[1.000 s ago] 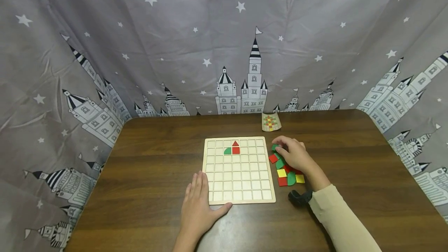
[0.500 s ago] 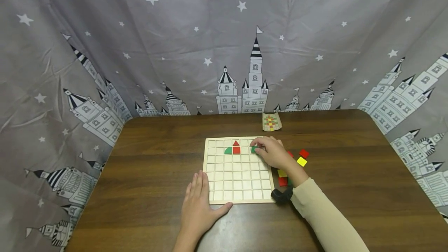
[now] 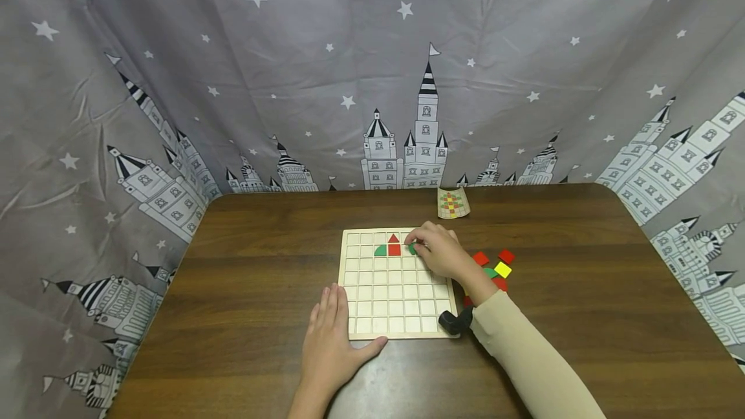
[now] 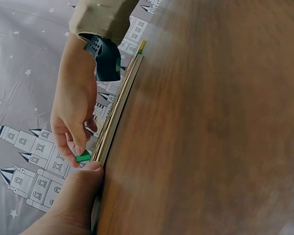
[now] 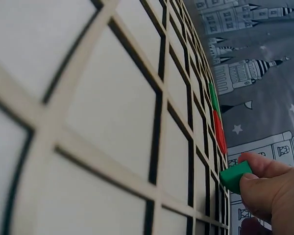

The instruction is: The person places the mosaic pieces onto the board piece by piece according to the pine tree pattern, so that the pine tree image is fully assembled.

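A pale wooden grid board (image 3: 387,308) lies on the table. Set in its upper cells are a red triangle (image 3: 394,238), a red square (image 3: 394,250) below it and a green quarter-round piece (image 3: 381,251) to the square's left. My left hand (image 3: 330,351) rests at the board's lower left corner, fingers straight along the left side, thumb by the near edge. My right hand (image 3: 441,252) pinches a green tile (image 5: 234,177) between thumb and finger, just right of the red square. In the left wrist view the tile is tilted; its full outline is partly covered by fingertips.
Right of the board lie loose red, yellow and green pieces, among them a yellow tile (image 3: 503,269), partly behind the right forearm. A small pattern card (image 3: 453,204) with a coloured design lies at the table's far edge, before a grey curtain (image 3: 291,50).
My right hand has picked the green tile from the loose pieces and carried it left over the board's upper rows. The left hand has stayed in place.
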Demonstrator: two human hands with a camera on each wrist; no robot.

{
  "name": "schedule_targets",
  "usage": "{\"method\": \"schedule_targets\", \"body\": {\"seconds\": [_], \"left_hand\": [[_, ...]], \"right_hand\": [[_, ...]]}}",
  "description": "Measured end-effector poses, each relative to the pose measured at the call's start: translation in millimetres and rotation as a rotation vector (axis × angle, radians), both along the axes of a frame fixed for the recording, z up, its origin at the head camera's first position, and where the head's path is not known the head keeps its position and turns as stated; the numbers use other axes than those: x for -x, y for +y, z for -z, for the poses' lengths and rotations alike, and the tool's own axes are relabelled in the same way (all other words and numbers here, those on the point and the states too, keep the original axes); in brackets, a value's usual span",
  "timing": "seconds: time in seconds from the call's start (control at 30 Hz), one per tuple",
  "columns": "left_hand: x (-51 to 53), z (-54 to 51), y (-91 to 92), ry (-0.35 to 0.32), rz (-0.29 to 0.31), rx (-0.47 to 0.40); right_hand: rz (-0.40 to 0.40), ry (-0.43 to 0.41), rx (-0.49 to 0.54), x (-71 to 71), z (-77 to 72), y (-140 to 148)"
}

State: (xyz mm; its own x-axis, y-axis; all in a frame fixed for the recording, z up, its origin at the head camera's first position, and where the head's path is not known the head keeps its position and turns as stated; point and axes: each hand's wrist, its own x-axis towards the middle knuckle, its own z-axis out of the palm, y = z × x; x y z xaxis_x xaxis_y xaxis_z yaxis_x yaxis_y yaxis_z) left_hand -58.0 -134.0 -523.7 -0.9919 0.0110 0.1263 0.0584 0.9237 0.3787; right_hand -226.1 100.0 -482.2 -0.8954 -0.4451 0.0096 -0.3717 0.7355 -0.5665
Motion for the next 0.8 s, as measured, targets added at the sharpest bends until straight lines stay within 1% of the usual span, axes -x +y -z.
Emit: {"method": "schedule_targets", "body": {"seconds": [0.27,0.43,0.63,0.8], "left_hand": [[-0.2,-0.2,0.0,0.004,0.0,-0.002],[0.1,-0.2,0.1,0.002,0.0,0.001],[0.2,-0.2,0.0,-0.004,0.0,0.0],[0.0,-1.0,-0.2,-0.003,0.002,0.0]], "right_hand": [[-0.017,-0.013,-0.007,3.6,2.5,-5],[0.012,-0.013,0.021,3.7,2.5,-8],[0.045,-0.045,0.072,5.4,3.5,-12],[0.06,-0.051,0.077,5.8,4.5,-13]]}}
